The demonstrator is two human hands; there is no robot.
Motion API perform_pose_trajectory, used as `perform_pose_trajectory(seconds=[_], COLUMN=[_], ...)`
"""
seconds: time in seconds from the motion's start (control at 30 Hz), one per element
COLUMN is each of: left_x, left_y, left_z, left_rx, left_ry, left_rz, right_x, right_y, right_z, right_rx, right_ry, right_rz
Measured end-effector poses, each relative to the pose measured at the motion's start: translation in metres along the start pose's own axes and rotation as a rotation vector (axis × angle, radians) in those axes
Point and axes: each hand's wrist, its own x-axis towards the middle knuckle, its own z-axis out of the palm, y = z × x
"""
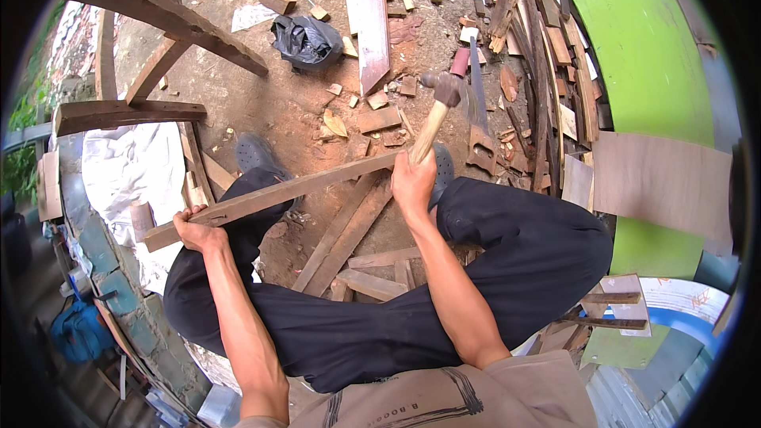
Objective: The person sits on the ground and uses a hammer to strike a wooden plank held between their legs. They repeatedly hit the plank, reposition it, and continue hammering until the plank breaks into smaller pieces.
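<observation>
Gap between batten [289,193], bag [307,42]; handsaw [477,108] blocks right.

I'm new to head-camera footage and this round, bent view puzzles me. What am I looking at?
There is no machine here, just a person's two bare hands. The single picture comes from a wide fisheye camera worn on their head and looking down, so straight edges bend toward the rim. Its left is the person's left.

The left hand grips a long wooden bar near one end. The right hand holds a hammer by its pale wooden handle, head pointing away from the body.

On the bare ground ahead lie scattered wood scraps, a black plastic bag and a handsaw. A white cloth lies at the left.
</observation>
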Motion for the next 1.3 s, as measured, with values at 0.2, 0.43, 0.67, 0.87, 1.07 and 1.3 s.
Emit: perform_pose_trajectory(seconds=[0.2,0.43,0.67,0.87,1.07,1.3], left_x=[-0.001,0.004,-0.011,-0.004,-0.051,-0.041], left_y=[0.001,-0.002,0.004,0.002,0.038,0.035], left_z=[-0.003,-0.007,-0.002,-0.037,-0.013,-0.014], left_rx=[0.026,-0.004,-0.024,-0.238,-0.376,-0.377], left_ry=[0.031,0.013,-0.033,-0.348,-0.592,-0.665], left_rz=[-0.036,0.021,0.030,0.005,-0.100,-0.069], right_x=[0.008,0.000,0.008,0.000,0.000,-0.014], right_y=[0.023,0.003,0.006,-0.020,-0.028,-0.038], right_z=[0.012,0.001,0.009,-0.041,-0.075,-0.100], right_rx=[-0.389,-0.033,-0.057,0.099,0.163,0.192], right_ry=[-0.418,0.039,-0.406,-0.237,-0.163,-0.186], right_rz=[0.347,0.038,0.505,0.426,0.398,0.426])
